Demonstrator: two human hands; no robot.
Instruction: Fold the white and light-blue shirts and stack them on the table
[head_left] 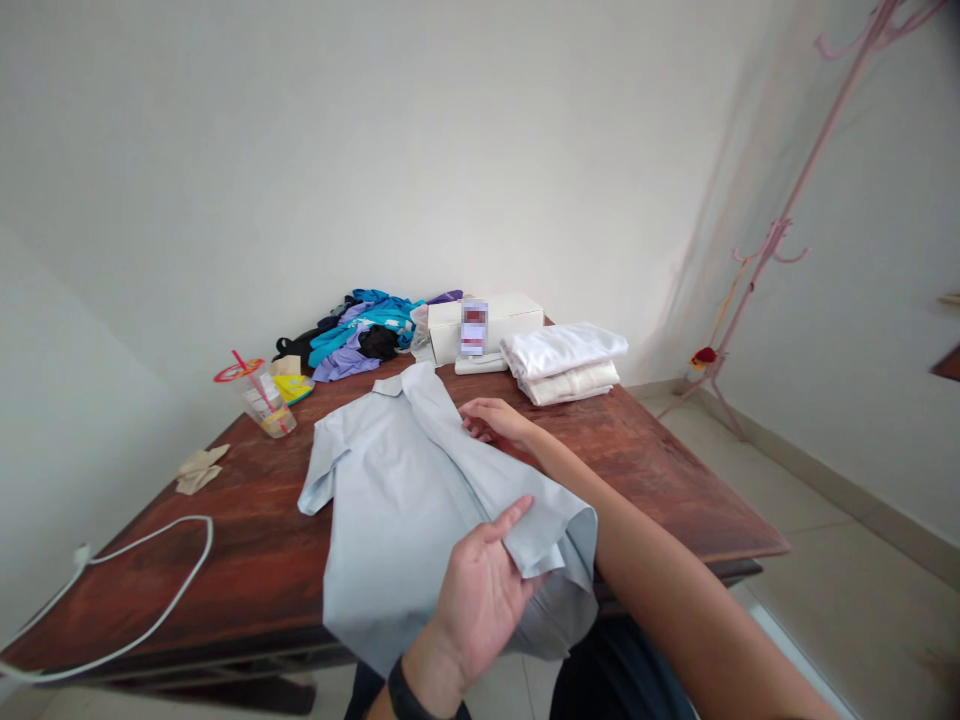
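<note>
The pale blue short-sleeved shirt (405,500) lies flat on the dark wooden surface (660,470), collar toward the wall, its hem hanging over the near edge toward me. My left hand (480,600) has its grip closed on the folded-over right sleeve and side panel, thumb on top of the cloth and fingers beneath, lifting that fold just off the surface. My right hand (499,420) lies open and flat, palm down, with its fingertips on the fabric near the shoulder, below the collar; it pins rather than grasps.

I judge the shirt light, thin and limp: it will sag and crease wherever it is unsupported, and it should slide easily on the polished wood, so one flat hand is what keeps it put. The firmest places to take hold look like the seams, the sleeve hem and the collar.

The near edge of the surface runs just under the shirt's lower part, so loose cloth can slip off there. To the left lies open wood, with a white cable (150,590) looping near the edge, a crumpled napkin (199,468) and a plastic cup with a red straw (262,395). Behind the collar sit a heap of coloured clothes (360,335), a white box (487,318) and a stack of folded white garments (566,362). The right side is bare up to its edge.
</note>
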